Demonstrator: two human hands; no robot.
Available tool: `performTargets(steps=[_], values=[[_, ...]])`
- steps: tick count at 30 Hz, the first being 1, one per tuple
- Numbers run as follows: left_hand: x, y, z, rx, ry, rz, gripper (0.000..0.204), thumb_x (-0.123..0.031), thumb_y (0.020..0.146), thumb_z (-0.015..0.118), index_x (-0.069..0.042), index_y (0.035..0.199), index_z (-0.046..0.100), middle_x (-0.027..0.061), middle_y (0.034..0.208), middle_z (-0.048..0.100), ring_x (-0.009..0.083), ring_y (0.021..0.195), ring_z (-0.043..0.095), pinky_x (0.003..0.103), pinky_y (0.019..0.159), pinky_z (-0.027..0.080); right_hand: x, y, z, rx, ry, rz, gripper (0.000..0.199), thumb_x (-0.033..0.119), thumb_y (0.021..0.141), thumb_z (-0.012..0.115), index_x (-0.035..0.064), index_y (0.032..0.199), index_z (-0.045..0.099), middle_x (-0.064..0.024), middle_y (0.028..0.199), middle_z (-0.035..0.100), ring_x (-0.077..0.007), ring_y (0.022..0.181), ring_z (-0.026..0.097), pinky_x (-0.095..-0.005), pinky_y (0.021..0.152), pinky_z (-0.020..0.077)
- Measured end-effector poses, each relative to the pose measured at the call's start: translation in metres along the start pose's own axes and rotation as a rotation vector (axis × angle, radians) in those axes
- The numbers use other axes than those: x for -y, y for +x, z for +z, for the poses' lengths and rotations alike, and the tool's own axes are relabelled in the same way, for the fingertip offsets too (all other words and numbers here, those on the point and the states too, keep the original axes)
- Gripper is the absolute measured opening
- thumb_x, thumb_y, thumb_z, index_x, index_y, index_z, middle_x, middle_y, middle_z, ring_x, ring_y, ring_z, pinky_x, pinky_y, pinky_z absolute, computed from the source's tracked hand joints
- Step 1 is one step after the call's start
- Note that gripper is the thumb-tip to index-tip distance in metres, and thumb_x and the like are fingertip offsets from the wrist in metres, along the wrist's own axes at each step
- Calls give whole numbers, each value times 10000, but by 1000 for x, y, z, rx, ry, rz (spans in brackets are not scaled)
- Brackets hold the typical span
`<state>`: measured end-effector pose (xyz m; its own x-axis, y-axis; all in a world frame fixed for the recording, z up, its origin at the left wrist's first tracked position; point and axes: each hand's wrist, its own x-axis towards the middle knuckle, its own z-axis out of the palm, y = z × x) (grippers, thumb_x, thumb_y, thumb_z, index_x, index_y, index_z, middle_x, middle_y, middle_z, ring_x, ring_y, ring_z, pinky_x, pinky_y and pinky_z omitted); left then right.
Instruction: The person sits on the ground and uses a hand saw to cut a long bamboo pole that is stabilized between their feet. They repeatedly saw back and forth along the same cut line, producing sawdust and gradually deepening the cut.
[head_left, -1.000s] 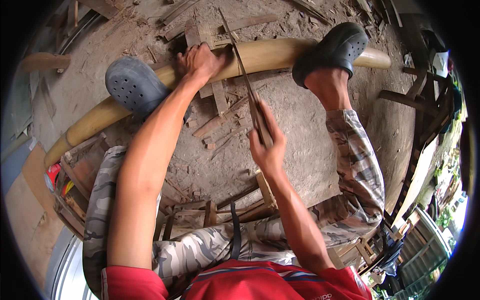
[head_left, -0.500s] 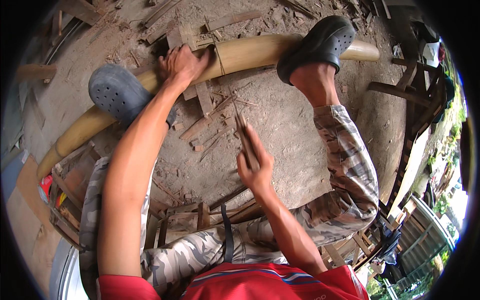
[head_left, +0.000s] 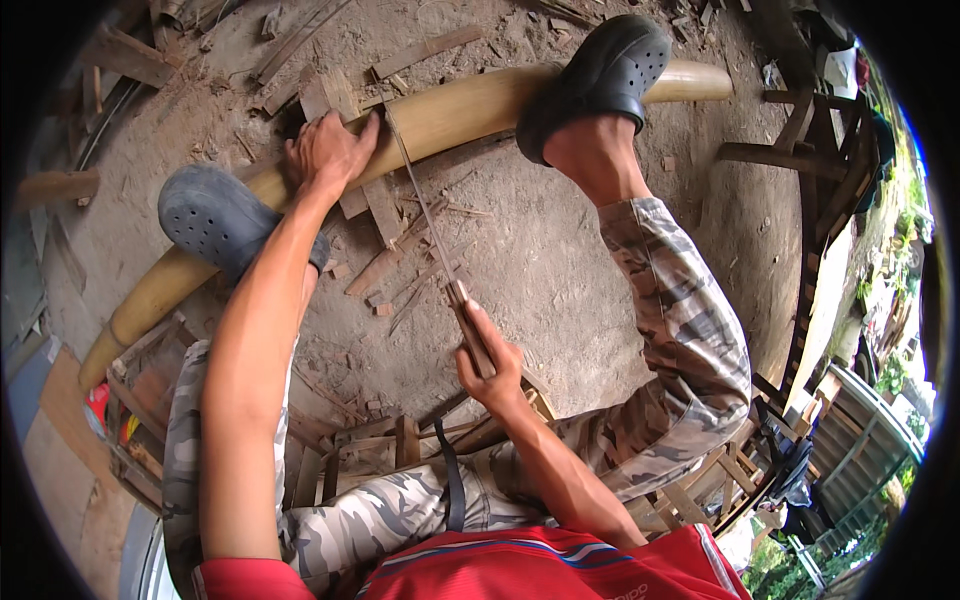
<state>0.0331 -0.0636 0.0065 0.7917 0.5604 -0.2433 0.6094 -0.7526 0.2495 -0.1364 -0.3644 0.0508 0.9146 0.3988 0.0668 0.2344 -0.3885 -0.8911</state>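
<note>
A thick yellowish bamboo pole [head_left: 470,112] lies across the ground in front of me. My left hand [head_left: 328,155] is closed over its upper side, thumb pointing right toward the blade. Wrapped round a wooden handle, my right hand [head_left: 492,365] holds a saw [head_left: 428,215]. Its long, thin blade runs up and to the left, and its far end crosses the pole just right of my left thumb. My dark clog [head_left: 215,215] on the left foot and the other clog [head_left: 605,85] on the right foot rest on the pole, one on each side of the blade.
Wood scraps [head_left: 385,215] lie on the dirt floor under and beyond the pole. A low wooden frame [head_left: 400,440] stands beneath my legs. Dark timber supports [head_left: 790,155] stand at the right, and a slatted panel [head_left: 860,450] at the lower right.
My right hand has drawn the saw back toward me, so more of the blade shows on the near side of the pole. My left hand keeps its hold. The whole view has shifted slightly.
</note>
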Motion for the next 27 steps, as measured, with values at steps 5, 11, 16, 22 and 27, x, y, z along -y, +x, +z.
performTargets(steps=[5, 11, 16, 22, 27], values=[[-1, 7, 6, 36, -21, 29, 691, -668, 881, 553, -40, 1140, 681, 201, 1219, 680, 351, 1225, 593, 524, 1075, 374, -7, 39, 11, 5, 21, 116, 651, -43, 816, 646, 8, 1453, 518, -208, 1183, 723, -160, 887, 739, -265, 746, 560], [-1, 7, 2, 87, -44, 8, 716, -697, 875, 547, -35, 1109, 687, 209, 1158, 698, 364, 1188, 610, 559, 1057, 380, 4, 2, -11, 15, 43, 165, 654, -60, 787, 643, 25, 1428, 543, -231, 1249, 686, -315, 989, 748, -325, 830, 577], [5, 9, 13, 14, -9, 64, 664, -655, 876, 575, -36, 1076, 710, 214, 1105, 719, 379, 1134, 646, 533, 1021, 426, -23, 59, 31, -85, 39, 43, 674, -50, 812, 648, 41, 1466, 510, -215, 1250, 695, -206, 951, 743, -313, 843, 569], [7, 14, 2, 144, -128, 93, 526, -567, 845, 686, -47, 898, 744, 231, 980, 733, 339, 1015, 687, 539, 984, 410, -23, 106, 51, -123, 57, -24, 700, -36, 822, 645, 90, 1494, 491, -213, 1266, 687, -188, 977, 736, -299, 827, 577], [8, 11, 5, 67, -73, 56, 655, -625, 863, 597, -23, 1090, 719, 246, 1089, 720, 419, 1104, 660, 547, 1016, 427, -37, 49, 34, -49, 2, -11, 721, -66, 795, 623, 64, 1491, 483, -217, 1317, 655, -265, 1035, 738, -321, 875, 579]])
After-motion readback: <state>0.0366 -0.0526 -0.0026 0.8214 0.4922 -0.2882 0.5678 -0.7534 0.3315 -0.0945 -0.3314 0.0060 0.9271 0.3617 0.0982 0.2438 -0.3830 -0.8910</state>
